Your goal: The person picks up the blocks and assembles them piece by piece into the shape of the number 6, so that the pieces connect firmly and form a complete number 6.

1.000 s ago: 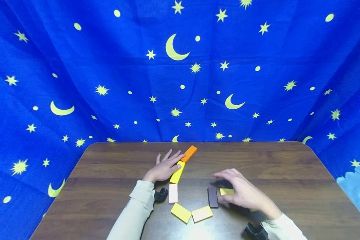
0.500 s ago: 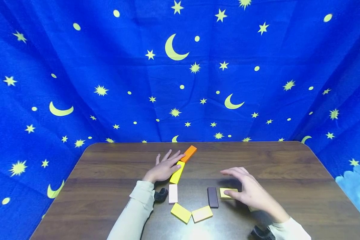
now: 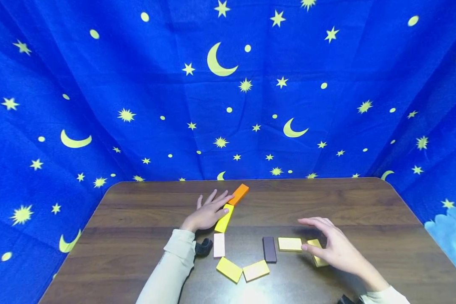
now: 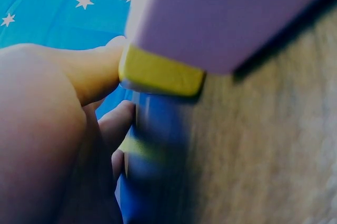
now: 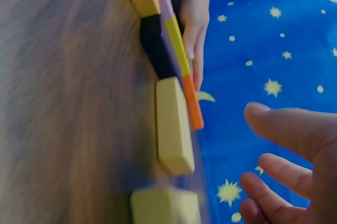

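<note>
Your head view looks forward-down across the table [image 3: 156, 207]; wrist views sit low, close, sharing the pink block [image 3: 219, 245].

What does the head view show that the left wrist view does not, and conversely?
Only head: the right hand, both sleeves, the orange block, the dark block and four other yellowish blocks.
Only left wrist: nothing additional, just a closer look at the pink block.
Both: the left hand, the yellow block it touches, that pink block, the table and starry curtain.
</note>
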`<state>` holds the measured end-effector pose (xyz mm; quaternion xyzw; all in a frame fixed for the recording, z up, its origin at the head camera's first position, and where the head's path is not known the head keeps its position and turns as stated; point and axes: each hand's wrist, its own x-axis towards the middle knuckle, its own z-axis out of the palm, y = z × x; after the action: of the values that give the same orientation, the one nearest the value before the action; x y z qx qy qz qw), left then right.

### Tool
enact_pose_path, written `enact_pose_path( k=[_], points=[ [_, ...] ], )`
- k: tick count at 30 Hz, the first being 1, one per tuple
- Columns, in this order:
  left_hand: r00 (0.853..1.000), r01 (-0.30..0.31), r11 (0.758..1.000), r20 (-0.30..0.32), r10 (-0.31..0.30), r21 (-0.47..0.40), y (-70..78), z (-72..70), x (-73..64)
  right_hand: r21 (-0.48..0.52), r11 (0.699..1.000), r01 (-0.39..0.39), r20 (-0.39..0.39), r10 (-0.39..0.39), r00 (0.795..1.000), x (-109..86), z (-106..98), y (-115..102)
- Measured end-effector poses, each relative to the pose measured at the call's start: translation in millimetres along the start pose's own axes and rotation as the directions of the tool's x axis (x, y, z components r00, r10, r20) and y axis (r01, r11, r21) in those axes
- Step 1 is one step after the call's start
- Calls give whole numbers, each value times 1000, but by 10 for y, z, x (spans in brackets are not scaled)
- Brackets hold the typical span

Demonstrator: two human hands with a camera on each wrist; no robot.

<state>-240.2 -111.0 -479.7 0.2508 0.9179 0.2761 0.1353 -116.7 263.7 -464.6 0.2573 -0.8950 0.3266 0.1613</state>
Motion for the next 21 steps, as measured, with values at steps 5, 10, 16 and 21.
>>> enact_pose_path(
  k=[5,10,16,21],
  points=[
    [1000,6,1000,2,-6,1,-1,-15,-13,7,999,-50,3,50,999,-122,-59,74],
    [1000,-4,1000,-3,4,7,3,-14,-5,5,993,-114,16,114,993,-242,-100,131],
    [999,-26,999,-20,26,19,10,-15,-18,42,988,-146,45,144,989,-356,-116,149],
    [999,-27,1000,-24,27,-4,20,-17,-25,36,987,-154,66,151,986,-429,-83,161]
  ],
)
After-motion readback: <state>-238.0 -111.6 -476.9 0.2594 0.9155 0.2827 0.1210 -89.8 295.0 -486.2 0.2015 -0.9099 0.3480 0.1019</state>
